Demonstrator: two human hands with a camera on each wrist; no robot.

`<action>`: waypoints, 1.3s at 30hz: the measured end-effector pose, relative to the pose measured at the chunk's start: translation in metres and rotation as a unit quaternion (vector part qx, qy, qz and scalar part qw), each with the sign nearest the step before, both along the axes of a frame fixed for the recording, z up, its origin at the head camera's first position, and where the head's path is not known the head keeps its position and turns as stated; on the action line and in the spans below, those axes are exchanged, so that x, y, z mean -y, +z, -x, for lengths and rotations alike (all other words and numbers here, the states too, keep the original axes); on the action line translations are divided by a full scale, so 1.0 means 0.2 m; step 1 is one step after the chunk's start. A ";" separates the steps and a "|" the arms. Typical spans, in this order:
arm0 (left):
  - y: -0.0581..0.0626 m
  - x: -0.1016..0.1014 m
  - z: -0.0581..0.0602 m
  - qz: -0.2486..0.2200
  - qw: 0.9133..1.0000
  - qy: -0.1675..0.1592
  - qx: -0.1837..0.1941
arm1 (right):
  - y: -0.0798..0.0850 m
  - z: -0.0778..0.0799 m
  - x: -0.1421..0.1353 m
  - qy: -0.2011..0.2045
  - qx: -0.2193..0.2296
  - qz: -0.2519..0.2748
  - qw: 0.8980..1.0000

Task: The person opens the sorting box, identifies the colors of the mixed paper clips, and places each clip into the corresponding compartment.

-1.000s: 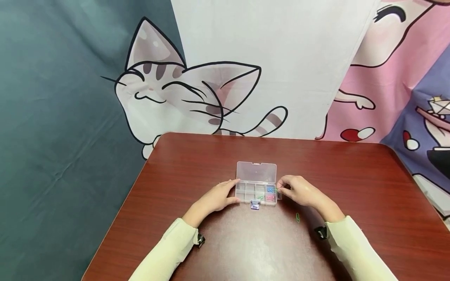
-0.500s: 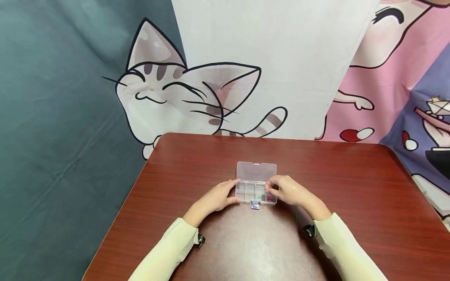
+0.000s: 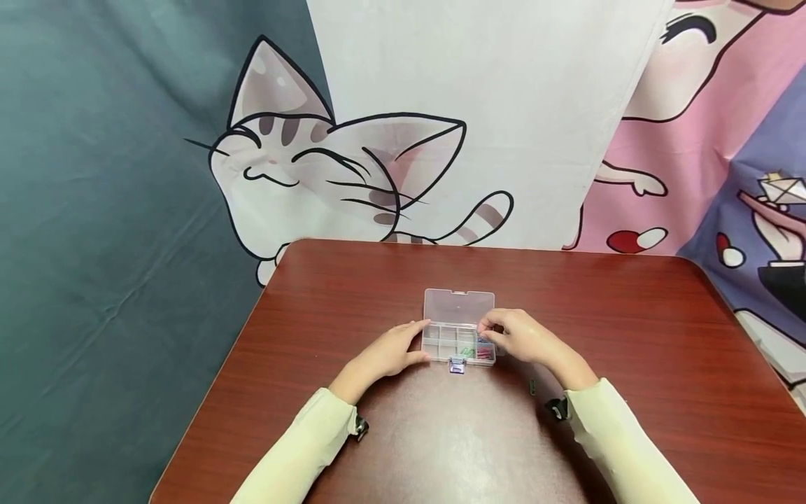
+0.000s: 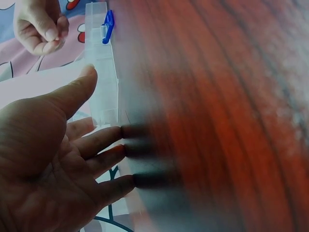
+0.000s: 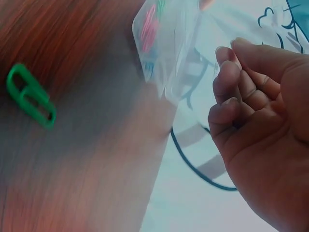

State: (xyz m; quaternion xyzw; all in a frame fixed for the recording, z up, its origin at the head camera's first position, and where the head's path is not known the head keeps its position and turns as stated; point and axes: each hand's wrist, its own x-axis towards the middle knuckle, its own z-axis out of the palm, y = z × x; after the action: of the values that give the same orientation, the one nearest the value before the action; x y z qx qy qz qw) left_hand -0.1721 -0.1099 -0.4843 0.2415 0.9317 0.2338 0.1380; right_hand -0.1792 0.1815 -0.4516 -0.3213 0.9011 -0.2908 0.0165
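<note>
A clear compartment box (image 3: 447, 334) stands with its lid (image 3: 460, 308) raised and a blue latch (image 4: 108, 26) at the front. Green paperclips (image 3: 467, 352), pink paperclips (image 3: 484, 353) and blue paperclips (image 3: 481, 340) lie in separate compartments on its right. My left hand (image 3: 390, 350) steadies the box's left end, its thumb at the near corner and fingers extended. Above the box's right end is my right hand (image 3: 519, 336), fingers curled and thumb against the index fingertip, with nothing visible between them (image 5: 260, 101). One loose green paperclip (image 5: 31, 96) lies on the table beneath the right forearm.
The brown wooden table (image 3: 352, 294) reaches back to a wall cloth (image 3: 541, 105) with cartoon cats. Dark wrist cameras sit at both cuffs, the right one (image 3: 557, 408) low over the tabletop near the loose paperclip.
My right hand moved left from the box's right edge, where a green paperclip showed at its fingertips, to over the compartments. That paperclip no longer shows there. The left hand stays put.
</note>
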 end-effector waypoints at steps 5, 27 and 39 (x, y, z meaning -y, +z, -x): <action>0.00 0.00 0.00 -0.003 1.000 0.002 0.001 | 0.00 -0.01 -0.08 0.003 0.013 0.000 1.000; 0.01 0.00 -0.01 0.004 1.000 0.002 0.004 | -0.06 -0.11 -0.37 0.064 0.034 -0.003 0.997; 0.00 0.00 0.00 0.007 1.000 0.001 -0.005 | -0.13 -0.14 -0.42 0.105 0.070 0.003 0.992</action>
State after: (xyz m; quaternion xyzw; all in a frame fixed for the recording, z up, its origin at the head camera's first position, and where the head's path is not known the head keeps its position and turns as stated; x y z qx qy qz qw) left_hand -0.1718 -0.1093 -0.4848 0.2408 0.9343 0.2258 0.1349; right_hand -0.1510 0.2655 -0.4768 -0.3928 0.8581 -0.3123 0.1089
